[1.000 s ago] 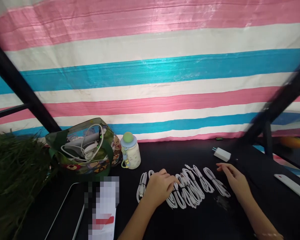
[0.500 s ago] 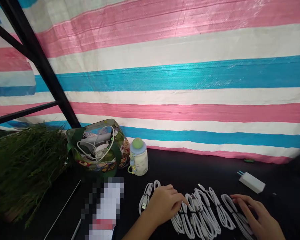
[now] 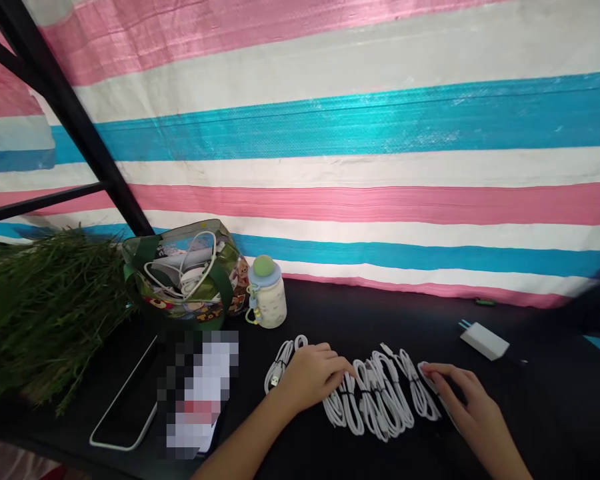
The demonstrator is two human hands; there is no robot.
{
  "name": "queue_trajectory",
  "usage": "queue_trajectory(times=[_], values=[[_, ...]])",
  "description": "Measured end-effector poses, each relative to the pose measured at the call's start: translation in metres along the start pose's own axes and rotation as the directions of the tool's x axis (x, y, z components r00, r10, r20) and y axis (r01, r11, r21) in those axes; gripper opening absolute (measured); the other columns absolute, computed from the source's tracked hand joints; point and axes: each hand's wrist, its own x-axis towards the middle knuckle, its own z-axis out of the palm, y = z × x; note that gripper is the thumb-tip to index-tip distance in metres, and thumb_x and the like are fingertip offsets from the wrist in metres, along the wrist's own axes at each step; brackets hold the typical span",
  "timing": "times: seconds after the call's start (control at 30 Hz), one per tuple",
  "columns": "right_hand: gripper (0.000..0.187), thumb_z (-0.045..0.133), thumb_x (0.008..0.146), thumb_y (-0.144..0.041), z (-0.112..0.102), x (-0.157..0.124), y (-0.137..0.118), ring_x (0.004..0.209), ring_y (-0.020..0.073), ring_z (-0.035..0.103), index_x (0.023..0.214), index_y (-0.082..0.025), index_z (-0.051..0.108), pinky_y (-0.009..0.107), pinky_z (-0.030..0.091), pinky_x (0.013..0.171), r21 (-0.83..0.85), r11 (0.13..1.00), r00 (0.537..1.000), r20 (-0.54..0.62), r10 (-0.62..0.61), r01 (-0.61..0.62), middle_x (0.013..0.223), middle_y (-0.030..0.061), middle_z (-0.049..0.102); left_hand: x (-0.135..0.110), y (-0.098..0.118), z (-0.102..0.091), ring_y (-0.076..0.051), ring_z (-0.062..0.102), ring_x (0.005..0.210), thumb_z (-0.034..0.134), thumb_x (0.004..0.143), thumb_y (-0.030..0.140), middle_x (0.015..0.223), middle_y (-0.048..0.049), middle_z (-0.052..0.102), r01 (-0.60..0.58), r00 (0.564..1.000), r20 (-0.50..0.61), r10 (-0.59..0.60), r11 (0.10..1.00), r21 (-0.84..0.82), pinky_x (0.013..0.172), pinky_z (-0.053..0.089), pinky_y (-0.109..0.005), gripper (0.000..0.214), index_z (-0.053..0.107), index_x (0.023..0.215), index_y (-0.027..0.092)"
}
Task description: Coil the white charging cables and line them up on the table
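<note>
A row of white USB cables (image 3: 386, 399), each coiled and bound with a black tie, lies on the black table. Across the left part of the row rests my left hand (image 3: 316, 375), its fingers curled and touching a coil; the thumb side is partly hidden. Two coils (image 3: 279, 367) show to the left of that hand. At the row's right end, my right hand (image 3: 467, 397) pinches the last coiled cable (image 3: 427, 371) between thumb and fingers. Most of that coil is hidden behind the hand, and it lies close beside its neighbour.
A white charger (image 3: 485, 341) lies at the right. Behind the cables stand a bottle (image 3: 271, 303) with a green-topped lid and an open bag (image 3: 200, 312) holding white cords. Two phones, one with a white edge (image 3: 130, 403), one blurred (image 3: 205, 393), lie left, near a leafy plant (image 3: 45, 313).
The view has shifted, so everything sits higher and further left. My right hand has moved left with the end coil, nearer the row. My left hand stays over the same coils.
</note>
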Motion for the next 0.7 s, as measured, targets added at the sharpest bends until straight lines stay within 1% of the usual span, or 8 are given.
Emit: queue_trajectory(times=[0.07,0.13,0.23,0.33,0.5,0.63,0.7], values=[[0.043,0.046,0.077,-0.063,0.001,-0.001,-0.005,0.082,0.0256,0.063,0.075,-0.027,0.069,0.036,0.056,0.071,0.022,0.999,0.999,-0.023,0.03,-0.03,0.082,0.0071,0.07,0.0,0.0,-0.001,-0.013,0.057,0.067,0.049,0.087,0.009,0.067,0.003,0.066,-0.005,1.0,-0.013,0.005,1.0,0.0,0.061,0.041,-0.022,0.025,0.07,0.09,0.023],[0.042,0.048,0.075,-0.064,0.0,-0.002,-0.012,0.078,0.025,0.063,0.071,-0.027,0.068,0.036,0.055,0.07,0.043,0.999,0.999,-0.009,0.034,-0.033,0.076,0.0062,0.068,0.001,0.0,-0.001,-0.013,0.057,0.068,0.049,0.086,0.009,0.068,0.003,0.067,-0.007,1.0,-0.02,0.007,1.0,-0.003,0.061,0.042,-0.022,0.026,0.07,0.09,0.024],[0.039,0.045,0.079,-0.059,-0.002,-0.002,-0.019,0.079,0.0241,0.063,0.075,-0.027,0.067,0.035,0.054,0.071,0.049,0.997,0.997,-0.036,0.069,-0.067,0.079,0.0057,0.069,0.001,0.0,-0.002,-0.013,0.058,0.069,0.048,0.087,0.009,0.068,0.0034,0.067,-0.003,1.0,-0.02,0.003,1.0,-0.011,0.062,0.042,-0.022,0.026,0.069,0.09,0.024],[0.036,0.048,0.078,-0.056,-0.002,0.0,-0.018,0.077,0.0233,0.064,0.073,-0.026,0.067,0.034,0.054,0.073,0.055,0.997,0.998,0.005,0.06,-0.06,0.077,0.0052,0.069,0.001,-0.001,-0.001,-0.013,0.058,0.07,0.049,0.086,0.009,0.069,0.0035,0.068,-0.011,1.0,-0.026,0.011,1.0,-0.011,0.063,0.043,-0.022,0.026,0.069,0.09,0.024],[0.036,0.047,0.076,-0.056,-0.002,0.004,-0.011,0.075,0.0235,0.064,0.07,-0.025,0.066,0.035,0.054,0.07,0.062,0.998,0.999,-0.011,0.032,-0.032,0.074,0.0053,0.069,0.001,0.0,0.0,-0.013,0.058,0.069,0.048,0.087,0.009,0.07,0.0029,0.068,-0.013,0.999,-0.044,0.014,1.0,0.005,0.064,0.043,-0.022,0.026,0.07,0.088,0.024],[0.032,0.048,0.077,-0.051,-0.006,0.002,-0.025,0.075,0.0238,0.064,0.071,-0.025,0.067,0.035,0.053,0.069,0.072,0.995,0.998,0.018,0.066,-0.067,0.074,0.0058,0.069,0.002,0.001,-0.001,-0.013,0.057,0.067,0.048,0.086,0.007,0.068,0.0032,0.069,-0.008,0.998,-0.056,0.007,1.0,-0.015,0.062,0.042,-0.022,0.026,0.07,0.087,0.023],[0.03,0.047,0.079,-0.047,-0.006,-0.001,-0.033,0.076,0.0237,0.063,0.073,-0.025,0.066,0.036,0.053,0.072,0.086,0.994,0.998,0.008,0.069,-0.069,0.076,0.0057,0.069,0.002,0.001,-0.002,-0.012,0.057,0.067,0.049,0.085,0.007,0.069,0.0033,0.069,-0.018,0.998,-0.055,0.017,1.0,-0.022,0.062,0.042,-0.021,0.026,0.07,0.087,0.022]])
